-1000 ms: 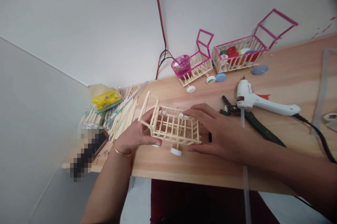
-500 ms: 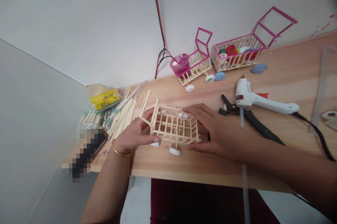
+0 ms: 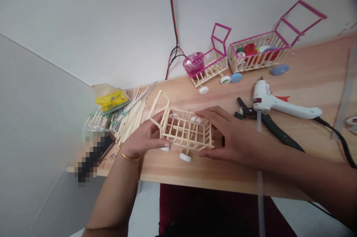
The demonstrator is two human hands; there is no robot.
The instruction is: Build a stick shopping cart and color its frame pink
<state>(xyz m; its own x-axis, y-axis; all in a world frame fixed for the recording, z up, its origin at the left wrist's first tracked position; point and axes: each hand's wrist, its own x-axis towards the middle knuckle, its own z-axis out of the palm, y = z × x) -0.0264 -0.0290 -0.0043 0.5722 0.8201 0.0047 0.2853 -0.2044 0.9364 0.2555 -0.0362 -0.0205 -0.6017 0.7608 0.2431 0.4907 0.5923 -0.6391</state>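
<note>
A small model cart made of pale wooden sticks, with white bottle-cap wheels, stands between my two hands over the table's front part. My left hand is closed around the handle end, its thumb along the near lower side and its other fingers partly hidden behind the frame. My right hand grips the opposite end, thumb at the near corner and fingers over the far corner. A wheel shows below the cart's near side.
Loose sticks and a yellow packet lie at the left. Behind are a small pink-trimmed cart with a pink cup and a larger cart holding caps. A white glue gun and dark-handled pliers lie at the right.
The camera view has shifted slightly, so the background sits a little differently. Both hands keep their hold on the cart, which has barely moved.
</note>
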